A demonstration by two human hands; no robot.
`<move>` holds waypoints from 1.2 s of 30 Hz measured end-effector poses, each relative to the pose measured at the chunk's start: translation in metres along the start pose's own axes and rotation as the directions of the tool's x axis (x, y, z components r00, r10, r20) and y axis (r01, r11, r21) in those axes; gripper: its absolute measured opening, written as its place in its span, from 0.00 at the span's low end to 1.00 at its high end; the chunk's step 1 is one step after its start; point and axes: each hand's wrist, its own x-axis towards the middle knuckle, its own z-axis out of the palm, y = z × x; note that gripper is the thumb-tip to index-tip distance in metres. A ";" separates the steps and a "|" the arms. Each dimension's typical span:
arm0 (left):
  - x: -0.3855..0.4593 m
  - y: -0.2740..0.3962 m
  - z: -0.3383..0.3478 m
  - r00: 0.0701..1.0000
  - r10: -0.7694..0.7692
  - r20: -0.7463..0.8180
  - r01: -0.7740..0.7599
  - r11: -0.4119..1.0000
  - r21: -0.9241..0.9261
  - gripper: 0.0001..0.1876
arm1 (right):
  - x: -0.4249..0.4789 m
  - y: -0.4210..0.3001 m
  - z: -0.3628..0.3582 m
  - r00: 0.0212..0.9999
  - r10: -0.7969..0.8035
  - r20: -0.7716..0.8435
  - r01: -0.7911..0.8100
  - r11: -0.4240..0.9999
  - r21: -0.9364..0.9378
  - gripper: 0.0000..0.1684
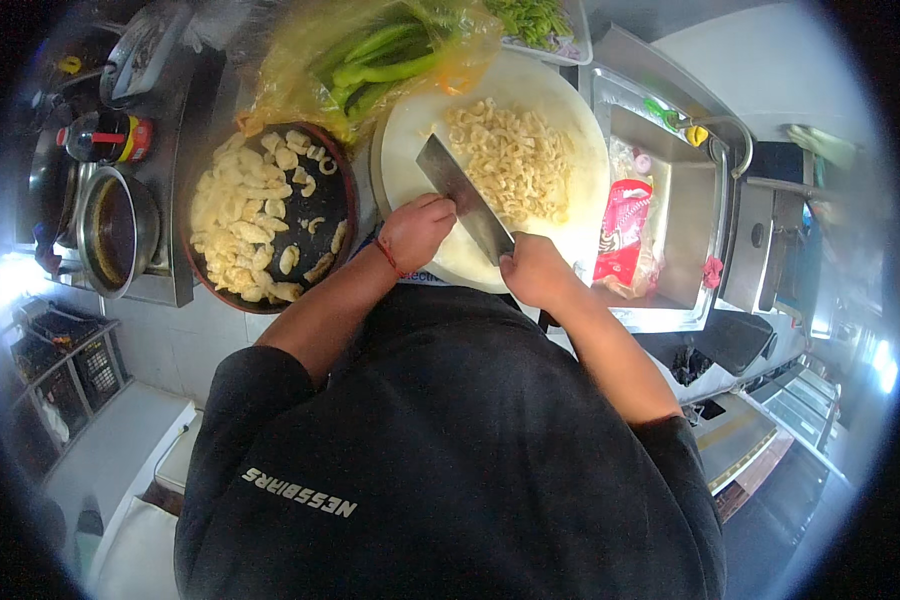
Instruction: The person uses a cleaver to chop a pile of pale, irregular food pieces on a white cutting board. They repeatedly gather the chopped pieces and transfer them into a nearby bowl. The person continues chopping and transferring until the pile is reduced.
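Note:
My right hand (529,268) grips the handle end of a cleaver (466,201), whose broad blade slants up and left over a round white cutting board (412,172). Beyond the blade lies a heap of pale, curled food slices (517,161). My left hand (418,231) has its fingers bent beside the left side of the blade; whether it holds something small cannot be made out. Left of the board, a round dark tray with a reddish rim (351,217) carries many pale, puffy food pieces (240,214), with a few rings and curls among them.
Green peppers (386,64) lie in a yellowish plastic bag (289,75) behind the board. A white tub (586,45) holds chopped greens. On the right, a steel sink (679,225) contains a red package (622,225). At left are a steel bowl of dark liquid (116,232) and a bottle (105,137).

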 end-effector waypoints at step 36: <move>0.015 0.013 -0.056 0.905 -0.261 -0.336 0.332 0.927 0.173 0.11 | -0.016 0.064 -0.009 0.987 -0.085 -0.138 0.077 0.995 -0.059 0.13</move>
